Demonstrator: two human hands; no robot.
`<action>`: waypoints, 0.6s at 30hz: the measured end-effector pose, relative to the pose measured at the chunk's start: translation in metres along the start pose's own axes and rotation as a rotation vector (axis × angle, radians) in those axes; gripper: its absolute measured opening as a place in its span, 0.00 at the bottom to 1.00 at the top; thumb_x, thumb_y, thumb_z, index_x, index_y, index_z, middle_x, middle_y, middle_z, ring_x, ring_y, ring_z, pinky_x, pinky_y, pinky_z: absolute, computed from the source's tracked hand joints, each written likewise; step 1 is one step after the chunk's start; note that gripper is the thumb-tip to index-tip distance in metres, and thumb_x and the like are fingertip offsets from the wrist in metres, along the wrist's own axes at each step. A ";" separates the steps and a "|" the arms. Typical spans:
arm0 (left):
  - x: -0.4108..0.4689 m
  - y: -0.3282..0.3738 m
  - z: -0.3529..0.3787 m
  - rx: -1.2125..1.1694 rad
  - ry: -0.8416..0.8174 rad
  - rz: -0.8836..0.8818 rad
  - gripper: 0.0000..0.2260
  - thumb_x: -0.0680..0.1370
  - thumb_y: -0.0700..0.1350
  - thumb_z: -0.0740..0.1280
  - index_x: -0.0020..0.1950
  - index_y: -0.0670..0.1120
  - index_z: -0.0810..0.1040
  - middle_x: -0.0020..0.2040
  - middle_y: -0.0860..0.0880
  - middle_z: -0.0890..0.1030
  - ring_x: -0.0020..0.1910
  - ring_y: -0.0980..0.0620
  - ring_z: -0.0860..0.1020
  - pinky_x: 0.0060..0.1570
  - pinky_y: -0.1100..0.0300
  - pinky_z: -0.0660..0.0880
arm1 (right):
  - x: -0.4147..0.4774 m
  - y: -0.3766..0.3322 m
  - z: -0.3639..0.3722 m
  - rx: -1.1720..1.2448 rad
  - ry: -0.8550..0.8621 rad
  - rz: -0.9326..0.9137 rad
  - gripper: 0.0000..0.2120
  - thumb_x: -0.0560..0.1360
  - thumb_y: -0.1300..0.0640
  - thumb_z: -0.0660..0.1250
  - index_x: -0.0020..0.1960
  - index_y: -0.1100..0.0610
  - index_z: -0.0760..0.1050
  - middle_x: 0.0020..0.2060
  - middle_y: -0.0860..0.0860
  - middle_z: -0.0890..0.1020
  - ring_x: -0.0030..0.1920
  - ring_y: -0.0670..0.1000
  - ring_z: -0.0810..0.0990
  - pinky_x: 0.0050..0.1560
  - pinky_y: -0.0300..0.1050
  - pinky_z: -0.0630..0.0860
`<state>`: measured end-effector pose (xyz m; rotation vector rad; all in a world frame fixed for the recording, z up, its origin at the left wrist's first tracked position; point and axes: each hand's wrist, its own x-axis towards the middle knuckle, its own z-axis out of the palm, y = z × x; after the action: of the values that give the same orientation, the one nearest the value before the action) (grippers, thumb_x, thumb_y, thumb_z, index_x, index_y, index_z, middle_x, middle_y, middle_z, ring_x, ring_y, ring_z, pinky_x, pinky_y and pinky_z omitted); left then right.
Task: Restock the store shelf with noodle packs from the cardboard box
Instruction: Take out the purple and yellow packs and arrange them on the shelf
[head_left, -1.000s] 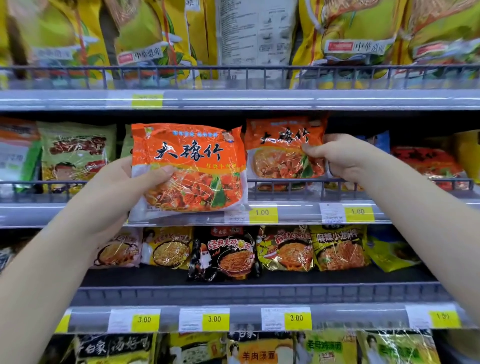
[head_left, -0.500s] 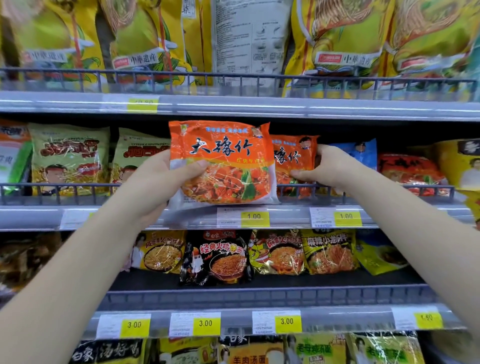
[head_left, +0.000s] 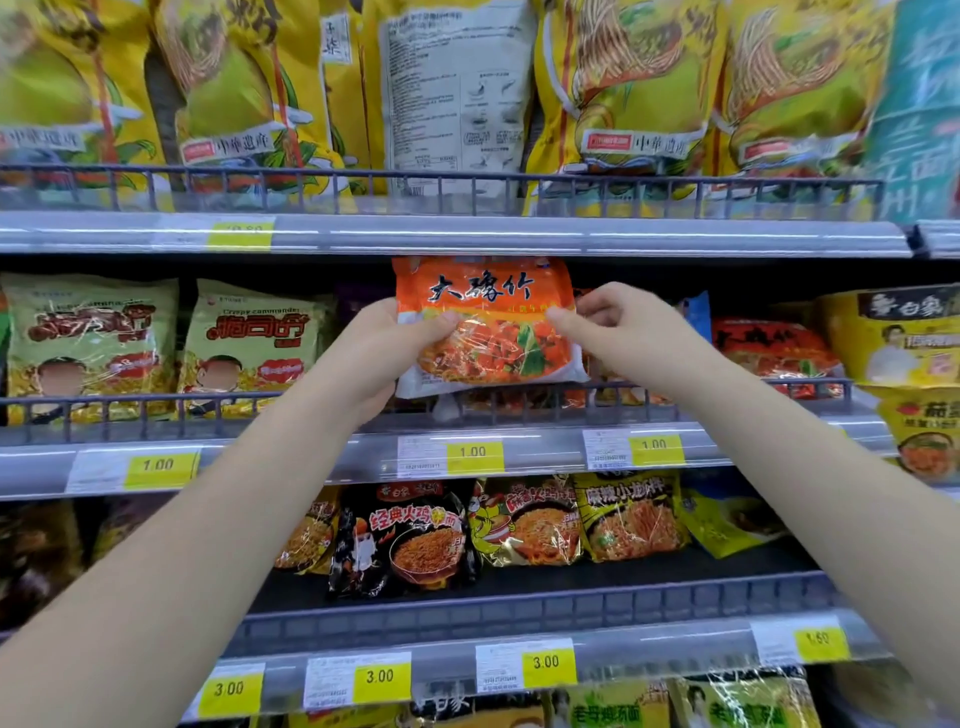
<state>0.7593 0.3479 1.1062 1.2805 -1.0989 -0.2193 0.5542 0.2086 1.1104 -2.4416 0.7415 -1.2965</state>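
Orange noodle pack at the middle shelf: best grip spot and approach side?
Side edges at mid-height, from the front, thumbs on its face. The orange noodle pack stands upright and flat, its top near the upper shelf lip, its bottom at the rail; only the sides are free.

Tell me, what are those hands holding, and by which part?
The left hand grips the orange plastic noodle pack by its left edge. The right hand touches its right edge with its thumb.

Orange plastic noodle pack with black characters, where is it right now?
Head view, centre: the orange plastic noodle pack is gripped by the left hand and right hand over the middle shelf's grey wire rail.
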 end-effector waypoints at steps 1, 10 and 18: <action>0.002 0.001 0.003 0.015 -0.005 0.019 0.15 0.78 0.46 0.73 0.62 0.41 0.78 0.57 0.47 0.85 0.57 0.52 0.83 0.54 0.61 0.76 | 0.001 -0.001 0.002 -0.029 -0.035 0.000 0.27 0.75 0.30 0.64 0.63 0.49 0.74 0.50 0.44 0.79 0.49 0.45 0.80 0.46 0.42 0.74; 0.012 0.002 0.016 0.318 -0.002 0.089 0.18 0.77 0.52 0.74 0.63 0.50 0.75 0.58 0.54 0.81 0.58 0.54 0.79 0.59 0.58 0.71 | 0.008 0.011 0.010 -0.016 0.013 0.058 0.36 0.73 0.36 0.72 0.73 0.55 0.68 0.61 0.52 0.79 0.56 0.52 0.78 0.53 0.48 0.75; 0.006 -0.006 0.015 0.632 0.000 0.113 0.41 0.67 0.65 0.77 0.73 0.48 0.71 0.68 0.52 0.78 0.66 0.50 0.77 0.67 0.50 0.73 | 0.000 0.015 0.000 -0.222 -0.119 0.079 0.33 0.72 0.36 0.72 0.67 0.57 0.72 0.54 0.50 0.79 0.52 0.53 0.78 0.54 0.51 0.77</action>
<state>0.7541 0.3322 1.1028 1.7627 -1.2885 0.2352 0.5500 0.1965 1.1033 -2.6040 0.9852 -1.0799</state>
